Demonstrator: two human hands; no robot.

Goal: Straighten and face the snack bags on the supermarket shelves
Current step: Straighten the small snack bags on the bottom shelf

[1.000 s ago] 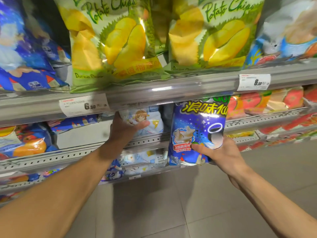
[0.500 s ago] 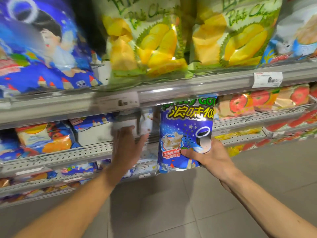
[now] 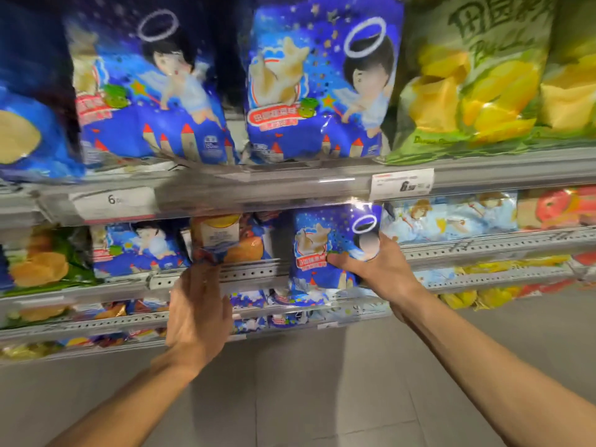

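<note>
- Head view, only camera. Supermarket shelves fill the upper frame; grey floor (image 3: 306, 398) below.
- Right hand (image 3: 377, 269), at about 3 o'clock of centre: grip grasping a small blue snack bag (image 3: 322, 253), thumb across its front, fingers behind. Bag is upright, print facing out, lifted in front of the perforated shelf rail (image 3: 251, 272), its top just under the upper shelf edge (image 3: 258, 188). Judgement: held this way so it can go into a slot face-forward.
- Left hand (image 3: 196, 314), at 7 o'clock of the held bag: fingers straight and extended, grip released, fingertips reaching up to the crumpled bottom edge of an orange-and-blue bag (image 3: 225, 240) on the middle shelf. Contact cannot be told; motion blur there. Judgement: likely steadying or pushing that bag to make room.
- At 12 o'clock, two large blue bags (image 3: 316, 85) with the same print stand upright, faced. Green-yellow chip bags (image 3: 477, 85) at 2 o'clock.
- Price tag (image 3: 401, 184) just above the held bag.
- Risk, judged: one-handed placement may tip neighbours.
</note>
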